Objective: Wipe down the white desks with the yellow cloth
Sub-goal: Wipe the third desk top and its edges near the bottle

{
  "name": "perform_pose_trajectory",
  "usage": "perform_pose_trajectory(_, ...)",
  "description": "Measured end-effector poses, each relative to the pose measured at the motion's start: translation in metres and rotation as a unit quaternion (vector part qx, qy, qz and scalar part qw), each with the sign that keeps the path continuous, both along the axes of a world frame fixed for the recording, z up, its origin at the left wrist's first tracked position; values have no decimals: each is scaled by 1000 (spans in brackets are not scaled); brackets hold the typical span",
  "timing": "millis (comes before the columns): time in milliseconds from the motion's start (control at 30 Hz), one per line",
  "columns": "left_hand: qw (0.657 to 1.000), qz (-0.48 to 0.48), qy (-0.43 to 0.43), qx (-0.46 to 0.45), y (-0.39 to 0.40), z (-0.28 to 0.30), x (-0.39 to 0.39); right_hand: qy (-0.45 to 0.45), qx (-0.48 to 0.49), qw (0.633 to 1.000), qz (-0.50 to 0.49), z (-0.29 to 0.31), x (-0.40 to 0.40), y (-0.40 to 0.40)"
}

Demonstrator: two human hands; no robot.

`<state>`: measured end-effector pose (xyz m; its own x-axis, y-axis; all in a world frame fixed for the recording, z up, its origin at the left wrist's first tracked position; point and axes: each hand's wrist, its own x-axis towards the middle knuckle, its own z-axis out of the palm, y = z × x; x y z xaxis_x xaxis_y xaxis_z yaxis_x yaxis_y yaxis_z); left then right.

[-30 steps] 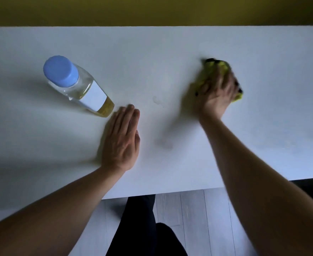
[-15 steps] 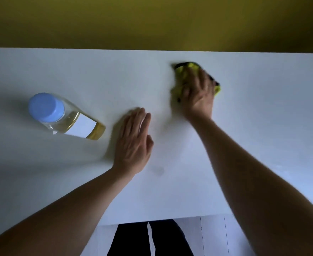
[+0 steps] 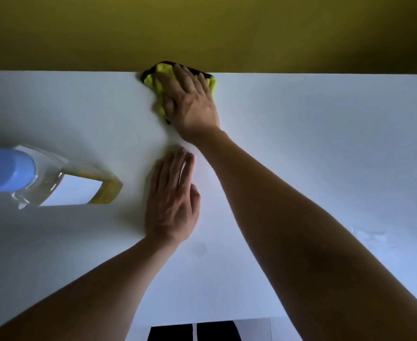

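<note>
The person leans over the flat white desk (image 3: 301, 148), right hand (image 3: 192, 104) spread flat with straight fingers pressing a crumpled yellow cloth (image 3: 159, 77) with a dark edge against the desk's far edge, right where it meets the mustard-yellow wall (image 3: 202, 28). The left hand (image 3: 171, 200) rests open, palm down, nearer on the desk. Left of that hand stands a clear bottle (image 3: 54, 183) with a blue cap, white label and yellowish liquid.

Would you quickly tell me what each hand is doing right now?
Left hand: open, flat on the white desk.
Right hand: open, pressing the yellow cloth down.
</note>
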<state>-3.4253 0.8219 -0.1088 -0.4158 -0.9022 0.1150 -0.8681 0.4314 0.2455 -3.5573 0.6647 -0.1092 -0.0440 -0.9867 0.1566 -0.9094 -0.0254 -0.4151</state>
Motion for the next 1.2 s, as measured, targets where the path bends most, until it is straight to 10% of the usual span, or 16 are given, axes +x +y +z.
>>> perform_pose_trajectory(433,1000,9,-9,-25,0,-1,-6,-15,3,915,-403,-3,-259,68)
perform_pose_trajectory(733,999,-6,2,-37,0,-4,-2,-32,-23,993,-107,1,-25,119)
perform_pose_trajectory(1200,992,-116,50,-31,7,1,-30,-53,31,981,-185,13,1,326)
